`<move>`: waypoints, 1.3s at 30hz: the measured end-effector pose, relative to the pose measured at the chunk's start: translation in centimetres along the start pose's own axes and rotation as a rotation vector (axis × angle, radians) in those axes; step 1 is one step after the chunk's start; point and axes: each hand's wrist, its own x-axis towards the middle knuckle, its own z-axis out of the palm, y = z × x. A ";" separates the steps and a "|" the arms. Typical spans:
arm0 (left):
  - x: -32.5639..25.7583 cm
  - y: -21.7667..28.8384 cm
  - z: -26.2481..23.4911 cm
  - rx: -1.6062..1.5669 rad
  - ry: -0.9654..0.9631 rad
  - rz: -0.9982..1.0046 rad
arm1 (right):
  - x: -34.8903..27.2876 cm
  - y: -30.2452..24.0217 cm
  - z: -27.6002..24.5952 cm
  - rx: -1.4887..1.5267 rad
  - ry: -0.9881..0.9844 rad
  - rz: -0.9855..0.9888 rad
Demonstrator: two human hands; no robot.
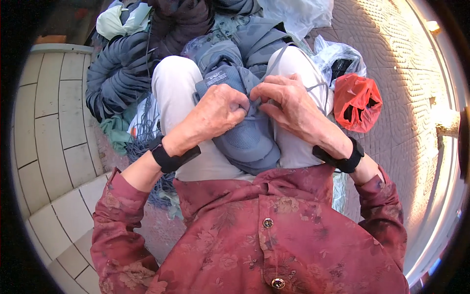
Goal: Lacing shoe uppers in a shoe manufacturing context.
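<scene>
A grey mesh shoe upper [245, 134] lies in my lap between my knees, its rounded toe toward my body and its tongue [223, 78] pointing away. At the upper's lacing area, my left hand [215, 110] is closed, with thumb and forefinger pressed together. Facing it from the right, my right hand [289, 98] is bent in a pinch, fingertips close to the left ones. Whatever is between the fingertips is too small or hidden to make out. A thin grey shoelace [317, 87] loops over my right knee.
Coiled stacks of grey shoe parts [120, 73] and dark brown ones [181, 24] lie beyond my left knee. A tangle of grey laces [142, 132] hangs beside that leg. To the right are a red plastic bag [358, 103] and a clear bag [338, 56].
</scene>
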 end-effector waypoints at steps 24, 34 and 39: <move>0.0 -1.8 1.7 0.135 0.129 0.271 | -1.7 0.0 0.0 -0.007 -0.021 -0.094; 0.6 -3.1 2.2 0.267 0.016 0.198 | -0.8 -0.1 0.0 -0.104 0.021 -0.116; -0.4 -2.7 0.6 -0.028 -0.055 0.086 | -0.8 1.0 2.1 -0.208 -0.037 -0.147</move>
